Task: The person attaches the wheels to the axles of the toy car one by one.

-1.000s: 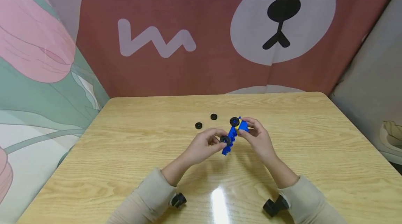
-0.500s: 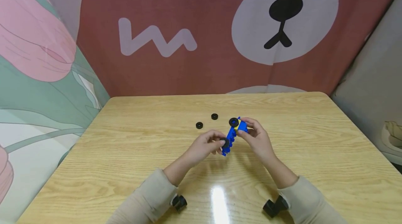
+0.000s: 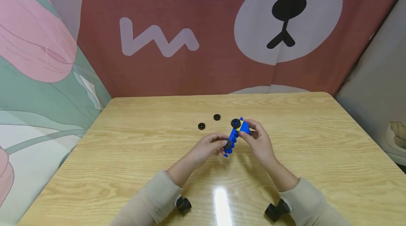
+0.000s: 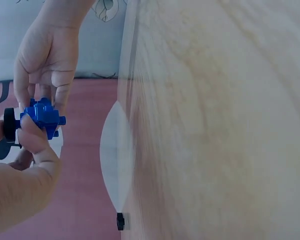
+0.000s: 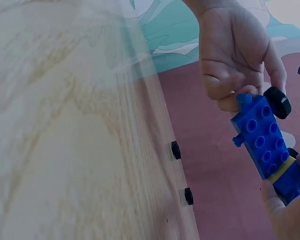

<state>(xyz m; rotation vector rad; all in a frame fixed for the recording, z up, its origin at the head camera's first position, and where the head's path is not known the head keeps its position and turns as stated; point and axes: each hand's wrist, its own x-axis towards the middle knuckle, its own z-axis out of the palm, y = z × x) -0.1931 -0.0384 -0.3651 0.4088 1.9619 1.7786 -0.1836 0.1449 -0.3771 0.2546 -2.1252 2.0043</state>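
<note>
A small toy car [image 3: 233,136] of blue building bricks, with a yellow strip near one end, is held tilted above the table between both hands. My left hand [image 3: 200,151] pinches its lower end, the thumb on a black wheel [image 5: 277,102] there. My right hand [image 3: 260,145] grips the upper end, thumb and fingers on the blue brick [image 3: 245,127] by the yellow strip. Another black wheel [image 3: 235,123] sits on the car's side at that upper end. In the right wrist view the studded face and bare blue axle pins [image 5: 238,140] show.
Two loose black wheels, one nearer [image 3: 201,126] and one farther back [image 3: 217,117], lie on the wooden table [image 3: 142,120] beyond my left hand. A printed brown curtain [image 3: 203,74] hangs behind the table's far edge. Black wrist cameras [image 3: 277,210] stick out at both cuffs.
My left thumb has shifted onto the face of the lower wheel, covering part of it. The toy car and my right hand have barely moved. The loose wheels lie where they were.
</note>
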